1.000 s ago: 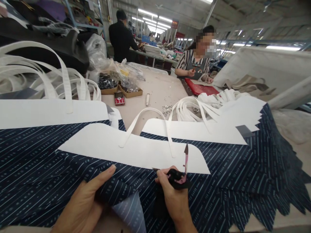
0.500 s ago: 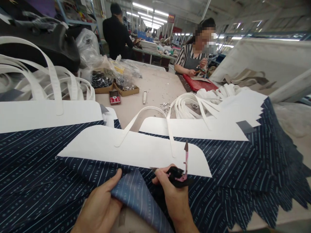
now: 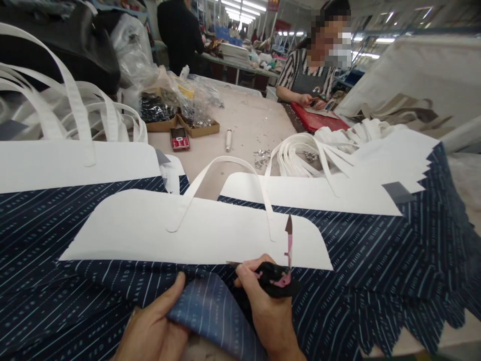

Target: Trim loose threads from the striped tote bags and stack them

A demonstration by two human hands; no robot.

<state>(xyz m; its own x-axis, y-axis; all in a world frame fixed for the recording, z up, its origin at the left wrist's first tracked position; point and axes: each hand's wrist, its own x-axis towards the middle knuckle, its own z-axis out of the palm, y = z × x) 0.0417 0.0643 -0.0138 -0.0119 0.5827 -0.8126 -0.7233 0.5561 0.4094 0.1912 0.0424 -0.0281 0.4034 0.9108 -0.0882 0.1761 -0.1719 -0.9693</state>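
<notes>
My left hand (image 3: 156, 318) grips the folded edge of navy striped fabric (image 3: 214, 306), thumb on top, its paler underside turned up. In my right hand (image 3: 263, 301) are black-and-pink thread snips (image 3: 280, 276), with one dark pointed blade sticking up. A thin dark tip also pokes out left of my right fingers, at the seam; I cannot tell whether it belongs to the snips. The fabric joins a white panel (image 3: 195, 228) with rounded upper corners. A white strap handle (image 3: 225, 159) arches over that panel, its ends lying on it.
More white-and-navy pieces (image 3: 376, 195) are fanned out at right, with coiled white straps (image 3: 289, 155). Another stack (image 3: 75, 160) lies left. Behind are a red phone (image 3: 179, 139), a small pale cylinder (image 3: 228, 140) and cardboard boxes (image 3: 199, 129). A co-worker (image 3: 311, 75) works across the table.
The view has tilted down and shifted slightly. The white panel's left end now lies lower and flatter. Both hands keep their holds and have barely moved.
</notes>
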